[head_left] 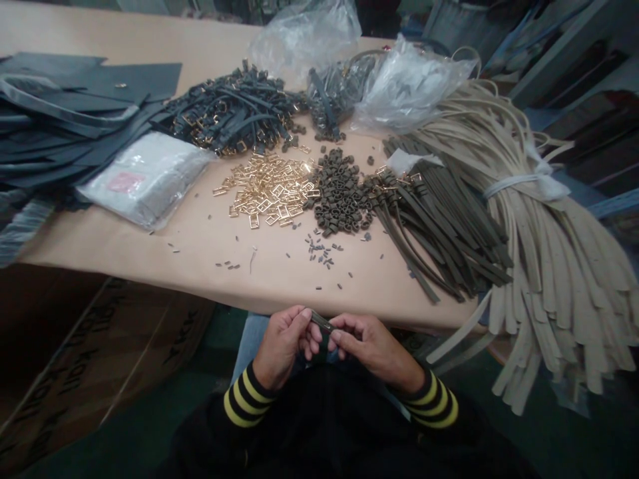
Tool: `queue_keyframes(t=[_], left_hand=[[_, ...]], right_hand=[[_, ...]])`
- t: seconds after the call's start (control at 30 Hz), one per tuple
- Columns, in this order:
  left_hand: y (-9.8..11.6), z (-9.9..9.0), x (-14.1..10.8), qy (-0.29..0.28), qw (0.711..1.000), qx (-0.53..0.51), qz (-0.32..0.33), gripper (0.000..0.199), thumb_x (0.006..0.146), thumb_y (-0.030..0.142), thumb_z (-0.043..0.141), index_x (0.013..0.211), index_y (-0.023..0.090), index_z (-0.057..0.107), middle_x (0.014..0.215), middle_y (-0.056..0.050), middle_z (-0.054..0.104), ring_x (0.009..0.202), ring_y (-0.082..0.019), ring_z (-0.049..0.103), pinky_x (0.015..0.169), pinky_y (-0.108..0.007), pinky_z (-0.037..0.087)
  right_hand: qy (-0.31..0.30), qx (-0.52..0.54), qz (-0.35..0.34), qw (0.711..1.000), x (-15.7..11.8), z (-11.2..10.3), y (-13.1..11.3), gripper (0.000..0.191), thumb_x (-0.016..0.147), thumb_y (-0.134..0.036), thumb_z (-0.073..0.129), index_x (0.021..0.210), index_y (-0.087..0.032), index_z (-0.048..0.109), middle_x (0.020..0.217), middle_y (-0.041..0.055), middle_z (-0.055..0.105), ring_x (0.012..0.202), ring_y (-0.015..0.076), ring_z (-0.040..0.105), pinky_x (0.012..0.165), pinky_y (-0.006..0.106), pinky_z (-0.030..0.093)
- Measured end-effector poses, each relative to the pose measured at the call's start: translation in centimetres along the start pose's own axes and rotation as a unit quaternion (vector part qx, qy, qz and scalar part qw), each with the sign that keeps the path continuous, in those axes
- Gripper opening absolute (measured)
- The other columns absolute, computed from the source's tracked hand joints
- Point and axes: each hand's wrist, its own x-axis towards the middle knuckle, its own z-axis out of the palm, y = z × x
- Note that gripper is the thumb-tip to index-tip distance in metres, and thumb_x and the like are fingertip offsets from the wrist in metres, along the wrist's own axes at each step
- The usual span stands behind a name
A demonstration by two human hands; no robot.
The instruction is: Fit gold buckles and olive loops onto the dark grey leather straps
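Observation:
A short stretch of dark olive strap [321, 321] spans the gap between my two hands, just off the table's front edge. My left hand [285, 340] pinches its left end between thumb and fingers. On the other end, the fingertips of my right hand [370, 346] are closed. The rest of the strap is hidden by the hands. Beyond them on the table lie small dark metal pieces [322, 253], a heap of gold buckles [272, 189], a pile of olive strap loops [342, 193] and a bundle of olive straps [449, 219].
Long beige straps [559, 266], tied together, hang over the table's right side. Black straps with buckles [234, 110] are heaped at the back. A plastic-wrapped white packet [147, 176] lies left, beside dark sheets [140, 80]. A cardboard box [100, 359] stands below the table [124, 249].

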Motion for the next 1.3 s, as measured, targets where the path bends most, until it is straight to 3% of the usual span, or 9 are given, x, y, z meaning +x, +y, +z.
queue_keyframes(t=[0.23,0.5,0.6,0.73,0.83,0.93,1.17,1.23,1.3], left_hand=[[-0.3,-0.2,0.6,0.001,0.999,0.038,0.009,0.031,0.071,0.04,0.053,0.06,0.013,0.046,0.049,0.003,0.052,0.036,-0.005,0.045,0.033,-0.014,0.034],[1.5,-0.5,1.1,-0.064,0.944,0.31,0.096,0.034,0.082,0.038,0.037,0.062,0.014,0.051,0.046,0.002,0.05,0.038,-0.007,0.044,0.039,-0.017,0.036],[4.4,-0.6,3.0,-0.037,0.896,0.401,0.187,0.026,0.082,0.032,0.039,0.07,0.014,0.054,0.055,0.0,0.055,0.047,-0.009,0.05,0.046,-0.02,0.04],[7.6,0.1,7.3,0.034,0.772,0.534,0.343,0.016,0.08,0.021,0.043,0.082,0.014,0.057,0.078,-0.007,0.059,0.071,-0.015,0.055,0.064,-0.025,0.043],[8.3,1.4,10.2,0.05,0.695,0.63,0.344,0.014,0.079,0.019,0.044,0.082,0.014,0.057,0.078,-0.007,0.056,0.07,-0.017,0.053,0.065,-0.028,0.043],[8.2,2.3,11.8,0.058,0.662,0.676,0.318,0.011,0.078,0.018,0.045,0.078,0.015,0.055,0.077,-0.006,0.054,0.07,-0.018,0.052,0.065,-0.029,0.042],[8.2,1.5,12.2,0.058,0.725,0.589,0.353,0.004,0.073,0.016,0.05,0.076,0.017,0.052,0.076,-0.002,0.05,0.066,-0.014,0.05,0.063,-0.027,0.042],[8.0,1.4,11.5,0.05,0.765,0.537,0.352,0.003,0.073,0.016,0.05,0.076,0.018,0.049,0.071,0.0,0.05,0.062,-0.013,0.051,0.061,-0.027,0.043],[7.7,1.5,10.4,0.029,0.836,0.45,0.312,0.005,0.073,0.02,0.05,0.075,0.018,0.045,0.065,0.002,0.051,0.058,-0.012,0.054,0.056,-0.025,0.045]], right_hand=[[-0.031,0.086,0.043,0.995,0.6,-0.1,0.7,0.032,0.077,-0.044,0.048,0.081,-0.013,0.052,0.066,0.0,0.057,0.041,0.0033,0.043,0.04,0.016,0.031],[0.019,0.01,0.009,1.0,1.3,-1.6,-0.1,0.031,0.08,-0.042,0.046,0.069,-0.014,0.05,0.048,-0.0048,0.047,0.041,0.0042,0.034,0.041,0.017,0.026],[0.067,0.035,0.003,0.997,1.9,-3.0,-0.6,0.033,0.08,-0.044,0.046,0.067,-0.014,0.048,0.05,-0.0046,0.048,0.038,0.0033,0.033,0.038,0.017,0.024],[0.107,0.071,0.004,0.992,2.8,-4.0,-0.7,0.034,0.078,-0.047,0.046,0.067,-0.015,0.046,0.053,-0.0028,0.052,0.036,0.0036,0.038,0.038,0.017,0.03],[0.117,0.075,0.003,0.99,3.2,-4.2,-0.6,0.034,0.079,-0.047,0.044,0.069,-0.015,0.046,0.05,-0.0042,0.05,0.035,0.0038,0.038,0.037,0.017,0.03],[0.115,0.068,0.009,0.991,3.3,-4.2,-0.6,0.034,0.08,-0.047,0.042,0.07,-0.014,0.047,0.045,-0.0063,0.045,0.034,0.0032,0.034,0.035,0.016,0.028],[0.12,0.112,0.007,0.986,3.4,-4.4,-1.0,0.031,0.076,-0.045,0.047,0.07,-0.014,0.046,0.052,-0.0036,0.053,0.034,0.0025,0.036,0.035,0.015,0.03],[0.13,0.134,0.008,0.982,3.4,-4.5,-1.2,0.03,0.074,-0.044,0.049,0.07,-0.015,0.046,0.058,-0.0013,0.058,0.036,0.0032,0.041,0.036,0.016,0.033],[0.131,0.147,0.009,0.98,3.3,-4.5,-1.3,0.029,0.073,-0.043,0.05,0.07,-0.014,0.046,0.059,-0.0001,0.06,0.037,0.0041,0.045,0.037,0.016,0.035]])
